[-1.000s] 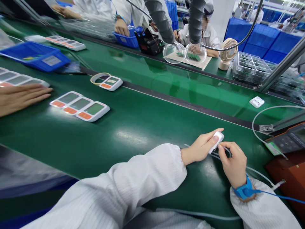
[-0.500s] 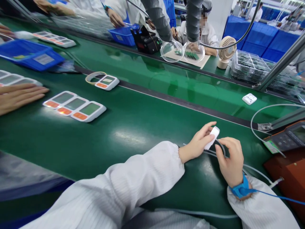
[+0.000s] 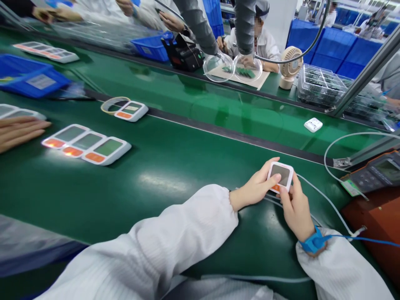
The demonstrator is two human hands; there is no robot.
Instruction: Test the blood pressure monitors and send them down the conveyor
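Note:
Between my hands is a small white display device [image 3: 283, 171] with a grey screen and an orange panel, its screen turned toward me. My left hand [image 3: 253, 188] grips its left side, thumb lying over the screen. At the lower right edge, the thumb and fingers of my right hand [image 3: 298, 208] close on the device. A blue wrist strap [image 3: 313, 242] circles my right wrist. Grey cable [image 3: 325, 199] runs behind and below the hands. To the left, three similar devices [image 3: 104, 151] lie side by side on the green work surface [image 3: 187, 154].
A co-worker's hand [image 3: 21, 131] rests on more devices at left, near a blue bin [image 3: 29, 75]. One device [image 3: 131, 111] lies by a tape roll [image 3: 109, 105]. A white square piece [image 3: 313, 124] lies beyond the dark strip. An orange-edged meter [image 3: 379, 175] stands at right.
The device has turned from edge-on to screen toward me. My right hand, apart from it before, has closed on its lower right edge. The whole view has shifted slightly.

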